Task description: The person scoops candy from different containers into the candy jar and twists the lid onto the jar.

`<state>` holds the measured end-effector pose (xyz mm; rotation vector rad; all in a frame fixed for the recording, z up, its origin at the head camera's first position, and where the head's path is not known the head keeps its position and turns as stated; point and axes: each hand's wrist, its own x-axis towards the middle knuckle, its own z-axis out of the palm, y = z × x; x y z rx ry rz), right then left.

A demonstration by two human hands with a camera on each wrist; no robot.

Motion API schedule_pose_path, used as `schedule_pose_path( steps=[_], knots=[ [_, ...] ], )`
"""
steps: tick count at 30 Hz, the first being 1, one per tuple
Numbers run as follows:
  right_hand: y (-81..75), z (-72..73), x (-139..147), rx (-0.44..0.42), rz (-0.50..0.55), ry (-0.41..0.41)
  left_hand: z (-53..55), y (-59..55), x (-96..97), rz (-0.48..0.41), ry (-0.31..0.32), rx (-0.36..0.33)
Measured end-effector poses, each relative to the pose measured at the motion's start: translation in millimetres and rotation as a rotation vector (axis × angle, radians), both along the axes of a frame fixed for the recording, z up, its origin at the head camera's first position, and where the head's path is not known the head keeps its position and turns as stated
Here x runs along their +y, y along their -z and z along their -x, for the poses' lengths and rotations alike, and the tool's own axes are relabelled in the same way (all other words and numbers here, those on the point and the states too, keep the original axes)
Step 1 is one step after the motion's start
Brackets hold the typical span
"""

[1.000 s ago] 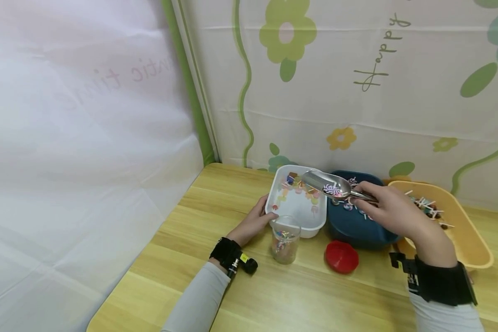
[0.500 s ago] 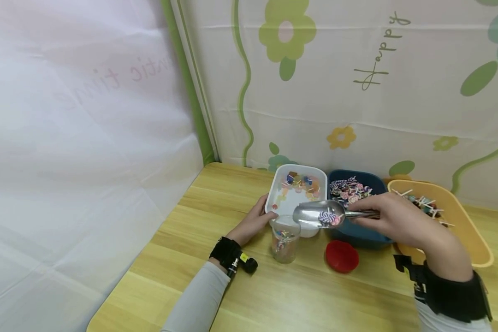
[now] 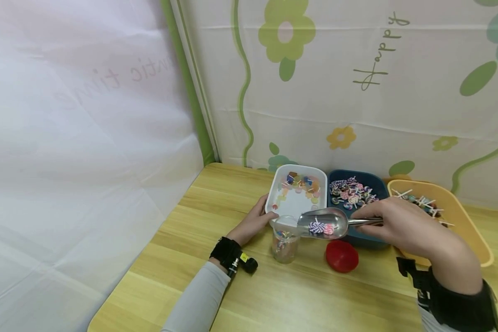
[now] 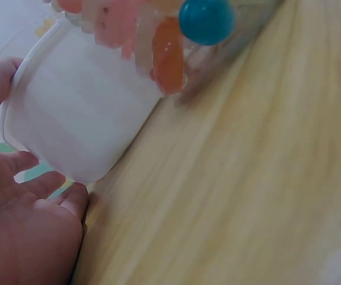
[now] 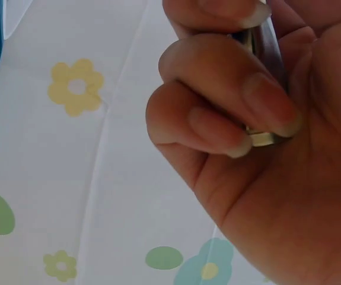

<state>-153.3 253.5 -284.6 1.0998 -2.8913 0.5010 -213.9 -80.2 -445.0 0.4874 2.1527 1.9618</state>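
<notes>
My right hand [image 3: 411, 226] grips the handle of a metal scoop [image 3: 334, 216], its fingers curled round the handle [image 5: 268, 53] in the right wrist view. A purple-and-white striped candy piece [image 3: 317, 226] and a pink one [image 3: 329, 229] lie in the scoop. The scoop's mouth is at the rim of a clear jar [image 3: 285, 253] partly filled with small colourful pieces. Behind the jar stands a white bin [image 3: 269, 196]. My left hand [image 3: 253, 224] holds that bin's near left corner, thumb [image 4: 1, 74] over the rim and fingers along the outer wall.
A dark blue bin [image 3: 367, 242] with small swirl lollipops and a yellow bin [image 3: 469, 244] with white-stick lollipops stand to the right. A red scalloped lid or dish [image 3: 342, 256] lies right of the jar. A patterned curtain [image 3: 299, 115] hangs behind the wooden table [image 3: 274, 299].
My right hand has brought the scoop down and nearer, from above the white and blue bins to the jar's rim. The left hand has stayed on the white bin.
</notes>
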Motion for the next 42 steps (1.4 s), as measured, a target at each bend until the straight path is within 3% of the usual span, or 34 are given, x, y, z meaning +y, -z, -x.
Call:
schedule_pose_path(
  steps=[5, 10, 16, 20, 35, 42],
  knots=[
    [-2.7, -3.0, -3, 0.014, -0.018, 0.006, -2.0, -1.5, 1.0, -0.016, -0.018, 0.004],
    [-4.4, -5.5, -6, 0.003, -0.025, 0.020, 0.1, 0.0, -0.6, -0.012, 0.012, -0.008],
    [-4.9, -9.1, -8, -0.028, -0.040, 0.051, 9.4, 16.3, -0.8, -0.012, -0.006, -0.017],
    [-4.8, -10.0, -8, -0.023, -0.037, 0.044, 10.8, 20.7, -0.3, 0.007, -0.020, -0.006],
    [-4.8, -9.1, -3, -0.013, -0.021, 0.037, 9.1, 17.7, 1.2, 0.001, -0.037, 0.001],
    [-4.1, -6.4, 4, 0.056, 0.053, 0.021, 9.1, 18.1, 0.7, 0.017, -0.034, -0.003]
  ],
)
